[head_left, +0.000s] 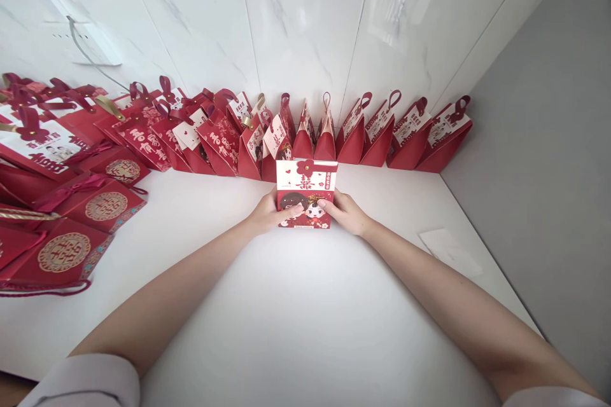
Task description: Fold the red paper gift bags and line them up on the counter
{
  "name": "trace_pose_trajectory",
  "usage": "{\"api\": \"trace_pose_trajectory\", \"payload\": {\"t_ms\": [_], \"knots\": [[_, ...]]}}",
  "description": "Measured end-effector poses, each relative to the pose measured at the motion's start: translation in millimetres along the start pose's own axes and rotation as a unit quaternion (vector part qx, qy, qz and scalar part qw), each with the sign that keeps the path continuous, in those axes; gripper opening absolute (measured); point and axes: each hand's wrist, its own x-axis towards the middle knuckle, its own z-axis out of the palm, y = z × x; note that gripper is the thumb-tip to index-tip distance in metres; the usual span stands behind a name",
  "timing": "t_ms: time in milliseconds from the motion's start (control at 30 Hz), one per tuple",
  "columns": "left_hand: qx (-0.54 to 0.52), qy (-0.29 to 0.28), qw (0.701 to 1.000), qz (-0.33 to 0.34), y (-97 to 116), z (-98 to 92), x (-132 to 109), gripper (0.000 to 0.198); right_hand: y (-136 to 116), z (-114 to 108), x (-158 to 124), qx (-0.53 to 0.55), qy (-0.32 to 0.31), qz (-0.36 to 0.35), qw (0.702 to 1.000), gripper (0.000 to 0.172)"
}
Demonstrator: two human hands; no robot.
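Observation:
Between my two hands is a red and white gift box [307,196] with a cartoon couple, a double-happiness character and a red flower-shaped clasp on its front. My left hand [268,211] grips its left side, thumb across the front. On the right side my right hand [351,211] holds it the same way, its thumb on the printed face. The fingers behind the box are hidden. Just beyond it stands a row of red folded gift boxes with loop handles, among them a white-fronted box [277,137] and a plain red-sided one [352,133].
More red boxes crowd the left, including one with a round gold emblem [64,252] and a white-flapped one [42,146]. A pale sheet [450,250] lies on the white table [305,324] at right. Marble-patterned wall [305,19] stands behind; a cable [88,54] hangs at left.

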Motion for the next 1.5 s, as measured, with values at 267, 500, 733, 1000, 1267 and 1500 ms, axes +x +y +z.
{"api": "trace_pose_trajectory", "payload": {"t_ms": [267, 500, 733, 1000, 1267, 1500], "knots": [[0.002, 0.004, 1.0, 0.001, 0.1, 0.1, -0.4, 0.058, -0.1, -0.1, 0.5, -0.001, 0.001, -0.002, 1.0, 0.045], [0.002, 0.003, 1.0, -0.002, -0.8, -0.1, -0.5, 0.058, -0.4, -0.5, 0.2, -0.009, -0.001, -0.002, 1.0, 0.046], [0.001, 0.001, 1.0, -0.004, -0.2, -0.7, 0.1, 0.057, -0.4, -0.6, 0.9, -0.014, -0.002, -0.007, 1.0, 0.048], [0.005, 0.0, 1.0, -0.004, -0.9, -0.4, -0.2, 0.058, -1.8, -0.2, 0.2, 0.001, -0.001, -0.003, 1.0, 0.047], [0.003, -0.001, 1.0, -0.008, -0.9, -0.5, -0.1, 0.057, -1.4, -0.6, -0.1, 0.003, -0.002, -0.001, 1.0, 0.047], [-0.014, -0.006, 1.0, -0.005, -1.9, 0.1, 0.2, 0.057, -0.8, -0.2, 0.3, 0.005, -0.003, -0.003, 1.0, 0.047]]}}
